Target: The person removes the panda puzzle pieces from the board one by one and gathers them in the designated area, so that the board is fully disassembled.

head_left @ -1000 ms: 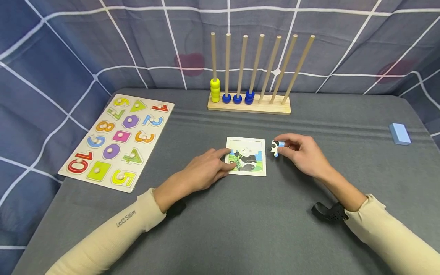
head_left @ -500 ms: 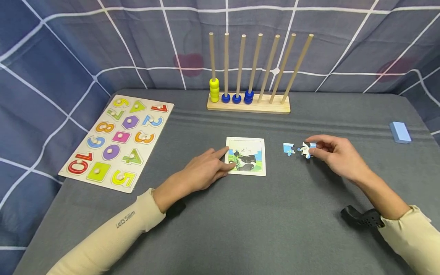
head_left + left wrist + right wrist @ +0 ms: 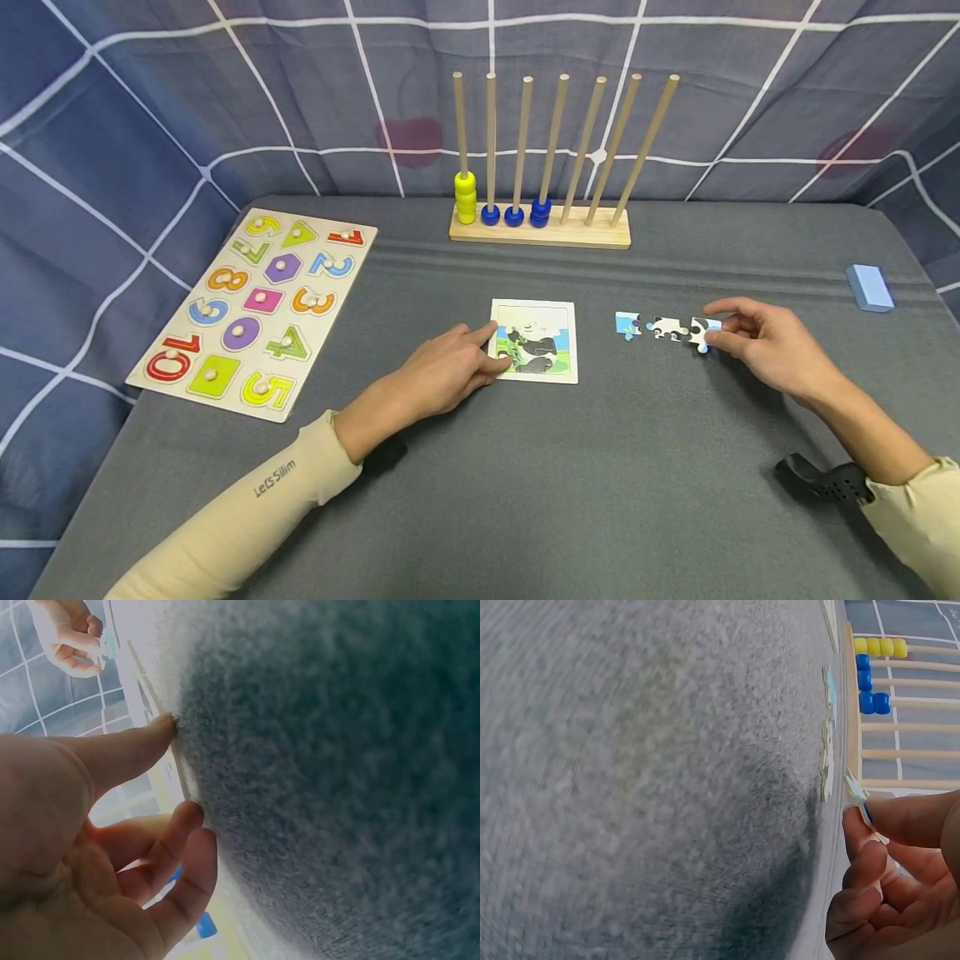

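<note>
A small framed jigsaw puzzle (image 3: 558,375) with a panda picture lies mid-table. My left hand (image 3: 457,371) rests its index finger and thumb on the puzzle's left side, fingers mostly extended. To the puzzle's right, a blue jigsaw piece (image 3: 626,323) lies flat on the cloth. Beside it is a black-and-white jigsaw piece (image 3: 664,328). At the right end of this row, my right hand (image 3: 772,342) pinches another jigsaw piece (image 3: 699,335) between thumb and fingers. The right wrist view shows this piece tilted up in the fingertips (image 3: 877,817).
A wooden number-and-shape peg board (image 3: 281,408) lies on the left. Behind the puzzle stands a wooden counting frame (image 3: 540,235) with upright rods and yellow and blue beads. A light blue block (image 3: 870,288) sits at the far right. A checked cloth (image 3: 315,92) hangs behind.
My right hand has moved right from beside the puzzle, leaving first the blue piece, then the black-and-white piece, in a row on the table. The left hand stays in place.
</note>
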Demonstrator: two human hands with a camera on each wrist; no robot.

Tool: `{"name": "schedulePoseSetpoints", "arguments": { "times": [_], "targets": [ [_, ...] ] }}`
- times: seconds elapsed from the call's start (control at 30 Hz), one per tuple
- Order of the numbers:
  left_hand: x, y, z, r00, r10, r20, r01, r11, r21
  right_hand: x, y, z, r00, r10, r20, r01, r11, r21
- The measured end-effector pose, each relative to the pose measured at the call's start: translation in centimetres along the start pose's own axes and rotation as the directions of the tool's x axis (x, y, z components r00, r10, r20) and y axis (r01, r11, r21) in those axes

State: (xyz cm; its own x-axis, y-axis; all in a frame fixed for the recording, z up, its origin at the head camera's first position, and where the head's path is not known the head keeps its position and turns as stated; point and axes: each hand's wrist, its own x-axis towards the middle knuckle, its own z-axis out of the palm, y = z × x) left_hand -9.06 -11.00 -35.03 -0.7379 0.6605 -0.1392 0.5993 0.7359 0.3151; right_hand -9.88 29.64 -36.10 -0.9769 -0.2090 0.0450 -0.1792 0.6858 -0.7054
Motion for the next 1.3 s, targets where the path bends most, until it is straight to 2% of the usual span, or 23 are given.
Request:
{"name": "schedulePoseSetpoints", "arguments": {
  "times": [0.07,0.3,0.63,0.83,1.07,1.3],
  "targets": [
    [0.03,0.00,-0.01,1.000,-0.004,0.002,0.004,1.000,-0.004,0.04,0.13,0.00,1.000,0.024,0.002,-0.024,1.000,-0.002],
    [-0.04,0.05,-0.12,1.000,0.009,-0.017,-0.009,1.000,-0.006,0.17,0.75,0.18,1.000,0.005,-0.006,-0.006,0.999,-0.033],
    [-0.09,0.01,-0.02,0.999,0.018,-0.046,-0.019,1.000,-0.023,0.31,0.84,0.29,0.999,0.039,-0.036,-0.044,0.989,-0.144],
    [-0.33,0.14,0.04,0.998,0.015,-0.065,-0.016,1.000,-0.016,0.36,0.88,0.51,0.998,0.048,-0.036,-0.054,0.986,-0.161],
    [-0.38,0.16,0.28,0.992,0.023,-0.122,-0.024,1.000,-0.006,0.41,1.02,0.65,0.998,0.043,-0.043,-0.049,0.986,-0.156],
    [-0.24,-0.11,0.51,0.994,-0.021,-0.110,0.018,1.000,-0.024,0.27,1.04,0.64,0.999,0.031,-0.041,-0.037,0.987,-0.155]
  ]
}}
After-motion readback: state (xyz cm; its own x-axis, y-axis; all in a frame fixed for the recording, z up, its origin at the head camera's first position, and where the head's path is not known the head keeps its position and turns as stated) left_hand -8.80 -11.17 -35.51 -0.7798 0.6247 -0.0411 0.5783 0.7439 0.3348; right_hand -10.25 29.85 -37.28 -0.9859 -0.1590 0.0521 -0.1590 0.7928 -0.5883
